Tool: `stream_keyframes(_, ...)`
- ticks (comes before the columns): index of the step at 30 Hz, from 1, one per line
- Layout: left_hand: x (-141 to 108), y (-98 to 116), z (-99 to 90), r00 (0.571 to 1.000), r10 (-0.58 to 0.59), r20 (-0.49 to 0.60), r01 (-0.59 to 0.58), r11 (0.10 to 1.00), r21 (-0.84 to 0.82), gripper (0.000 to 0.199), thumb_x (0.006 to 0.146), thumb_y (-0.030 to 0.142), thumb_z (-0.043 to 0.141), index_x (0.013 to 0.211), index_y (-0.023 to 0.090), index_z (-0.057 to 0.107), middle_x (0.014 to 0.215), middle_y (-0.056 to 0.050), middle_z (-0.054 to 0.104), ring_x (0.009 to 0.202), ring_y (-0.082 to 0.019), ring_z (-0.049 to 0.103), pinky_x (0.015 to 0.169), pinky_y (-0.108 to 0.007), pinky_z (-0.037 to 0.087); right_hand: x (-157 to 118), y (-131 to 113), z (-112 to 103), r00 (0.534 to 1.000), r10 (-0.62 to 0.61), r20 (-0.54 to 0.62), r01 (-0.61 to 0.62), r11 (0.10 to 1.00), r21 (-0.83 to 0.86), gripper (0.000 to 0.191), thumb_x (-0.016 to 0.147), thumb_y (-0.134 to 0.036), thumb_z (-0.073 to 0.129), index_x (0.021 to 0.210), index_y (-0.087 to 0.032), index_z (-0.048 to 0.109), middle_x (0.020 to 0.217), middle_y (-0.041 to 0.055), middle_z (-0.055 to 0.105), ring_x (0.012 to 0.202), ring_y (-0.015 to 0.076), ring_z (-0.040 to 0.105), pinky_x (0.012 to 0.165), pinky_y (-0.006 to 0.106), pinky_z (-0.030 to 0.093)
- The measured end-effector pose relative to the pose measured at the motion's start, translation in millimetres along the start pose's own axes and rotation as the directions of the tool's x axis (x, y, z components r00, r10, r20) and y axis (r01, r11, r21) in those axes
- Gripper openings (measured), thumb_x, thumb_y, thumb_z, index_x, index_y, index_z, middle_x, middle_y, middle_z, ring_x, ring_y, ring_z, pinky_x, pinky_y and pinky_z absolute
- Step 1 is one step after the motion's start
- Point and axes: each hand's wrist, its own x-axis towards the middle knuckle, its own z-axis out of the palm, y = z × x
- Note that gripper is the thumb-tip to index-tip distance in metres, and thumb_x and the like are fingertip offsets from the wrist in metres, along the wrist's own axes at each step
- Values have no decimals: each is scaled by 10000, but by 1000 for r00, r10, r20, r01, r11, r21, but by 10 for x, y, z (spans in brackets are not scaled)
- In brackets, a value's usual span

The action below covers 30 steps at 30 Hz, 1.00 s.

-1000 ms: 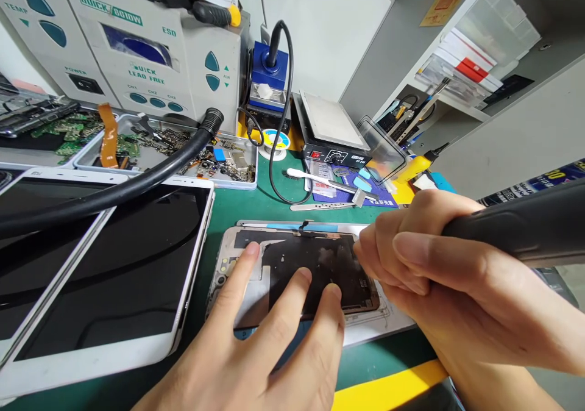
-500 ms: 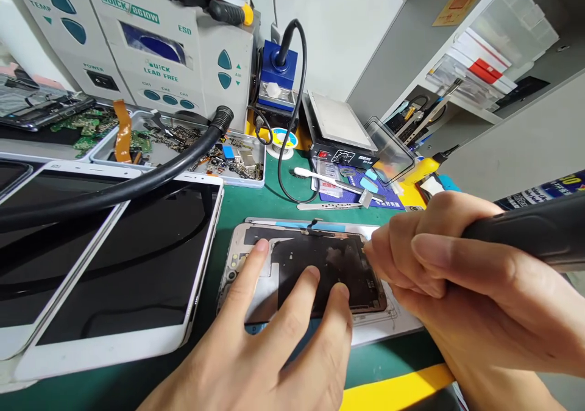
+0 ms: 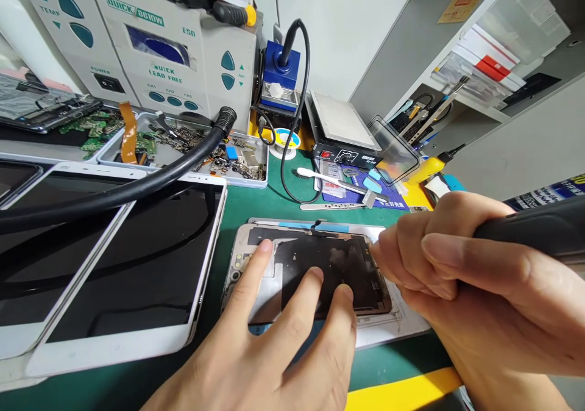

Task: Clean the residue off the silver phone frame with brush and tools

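An opened phone (image 3: 338, 258), its dark inner side up, lies on a white board (image 3: 372, 335) in front of me. My left hand (image 3: 274, 332) spreads across it, fingers apart, with fingertips resting on the phone. At the phone's right end, my right hand (image 3: 439, 258) is closed around a thick black cylindrical tool (image 3: 539, 228), which runs out of view to the right. The fingers hide the tool's tip, so what it touches cannot be seen.
Two white phones or tablets (image 3: 137, 264) lie at left under a black hose (image 3: 150, 185) from the hot-air station (image 3: 150, 51). Behind are a parts tray (image 3: 256, 182), a soldering iron stand (image 3: 281, 72), a heating plate (image 3: 342, 124), a white brush (image 3: 320, 177) and tweezers (image 3: 333, 207).
The view has shifted slightly, so everything sits a little further right. Both hands keep nearly the same place on and beside the phone.
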Motion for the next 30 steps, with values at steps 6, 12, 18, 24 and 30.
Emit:
stream_keyframes(6, 25, -1, 20, 1000, -8, -4, 8, 1000, -1, 408, 976, 411, 555, 1319, 199, 614, 1453, -50, 556, 1324, -353, 446, 1203, -692, 174, 6, -9, 17, 1000, 1, -10, -1, 1000, 19, 359, 712, -164, 707, 491, -222, 431, 438, -53, 345, 398, 117, 317, 389, 315, 276)
stream_keyframes(12, 31, -9, 6, 1000, 1, -3, -1, 1000, -6, 365, 980, 420, 541, 1273, 226, 641, 1440, -37, 563, 1301, -332, 462, 1214, -675, 178, 40, 5, 6, 1000, -4, 25, 4, 1000, 16, 353, 724, -166, 683, 497, -221, 419, 430, -39, 365, 388, 124, 336, 401, 332, 286)
stream_keyframes(18, 21, -12, 20, 999, 0, -35, 0, 1000, 4, 408, 958, 419, 568, 1304, 216, 645, 1428, -26, 586, 1292, -331, 476, 1240, -679, 125, 52, 24, -10, 995, -23, 92, 21, 1000, 22, 355, 767, -182, 671, 525, -213, 413, 442, -49, 363, 402, 117, 332, 404, 316, 271)
stream_keyframes(24, 39, 43, 58, 993, -112, -47, 112, 994, -21, 482, 913, 478, 602, 1341, 259, 643, 1376, -72, 629, 1334, -345, 492, 1237, -677, 191, 53, 27, 5, 997, -71, 38, 68, 995, 71, 365, 757, -155, 668, 526, -202, 390, 442, -59, 336, 395, 103, 299, 400, 309, 238)
stream_keyframes(30, 34, 23, 73, 990, -131, -52, 130, 991, -34, 511, 901, 478, 624, 1361, 255, 629, 1391, -79, 621, 1349, -356, 486, 1233, -685, 197, 47, 22, -4, 999, -16, 47, 15, 1000, 9, 360, 734, -175, 680, 504, -215, 406, 423, -49, 354, 392, 116, 330, 401, 317, 284)
